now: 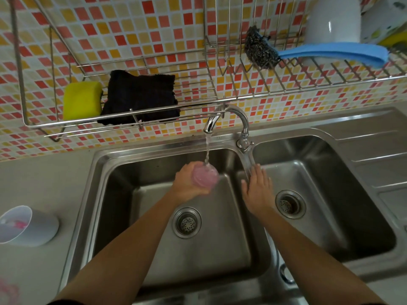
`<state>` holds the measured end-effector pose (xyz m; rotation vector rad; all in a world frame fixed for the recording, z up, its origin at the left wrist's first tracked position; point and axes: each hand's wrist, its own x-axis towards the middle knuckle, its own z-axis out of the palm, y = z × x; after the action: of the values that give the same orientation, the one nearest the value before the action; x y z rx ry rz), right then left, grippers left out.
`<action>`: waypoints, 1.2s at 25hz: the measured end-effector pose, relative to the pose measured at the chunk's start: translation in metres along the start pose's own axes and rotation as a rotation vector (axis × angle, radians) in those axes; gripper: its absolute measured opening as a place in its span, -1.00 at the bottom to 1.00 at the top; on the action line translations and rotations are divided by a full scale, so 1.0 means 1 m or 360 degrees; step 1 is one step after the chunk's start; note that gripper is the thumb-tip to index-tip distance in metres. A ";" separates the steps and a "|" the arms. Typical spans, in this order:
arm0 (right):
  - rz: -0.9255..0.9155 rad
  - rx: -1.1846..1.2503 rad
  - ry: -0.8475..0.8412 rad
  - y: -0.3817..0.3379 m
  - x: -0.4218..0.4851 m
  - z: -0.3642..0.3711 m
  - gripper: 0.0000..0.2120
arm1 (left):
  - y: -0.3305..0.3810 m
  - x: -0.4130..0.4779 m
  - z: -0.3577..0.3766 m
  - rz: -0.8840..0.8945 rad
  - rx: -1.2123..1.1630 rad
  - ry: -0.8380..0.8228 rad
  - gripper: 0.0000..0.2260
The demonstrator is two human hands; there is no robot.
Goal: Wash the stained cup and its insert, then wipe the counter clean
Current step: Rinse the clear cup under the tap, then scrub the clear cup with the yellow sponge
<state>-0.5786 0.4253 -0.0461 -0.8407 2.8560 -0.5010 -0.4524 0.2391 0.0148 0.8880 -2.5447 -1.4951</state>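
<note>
My left hand [187,183] is closed around a small translucent pink insert [204,176] over the left sink basin [123,179]. Water runs from the chrome faucet [229,115] straight onto the insert. My right hand [257,188] lies flat with fingers spread on the faucet's long lever handle [247,157], above the divider between the basins. A pale grey cup [26,225] lies tipped on its side on the counter at the left, with pink residue inside. A pink stain [8,291] marks the counter at the bottom left corner.
A wire rack [136,119] on the tiled wall holds a yellow sponge [81,100] and a dark cloth [141,97]. Its right section carries a steel scourer [259,49], a blue cloth [334,53] and a white bowl [334,18]. The right basin [352,194] and drainboard [378,155] lie beyond.
</note>
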 end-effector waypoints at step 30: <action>-0.0680 0.0775 0.0555 -0.067 -0.045 -0.103 -0.70 | -0.023 -0.096 -0.046 -0.0003 -0.0635 0.0252 -0.36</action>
<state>-0.5288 0.4258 0.0751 -1.3630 2.6162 -1.4479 -0.3466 0.2430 0.0423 0.9026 -2.0327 -1.7655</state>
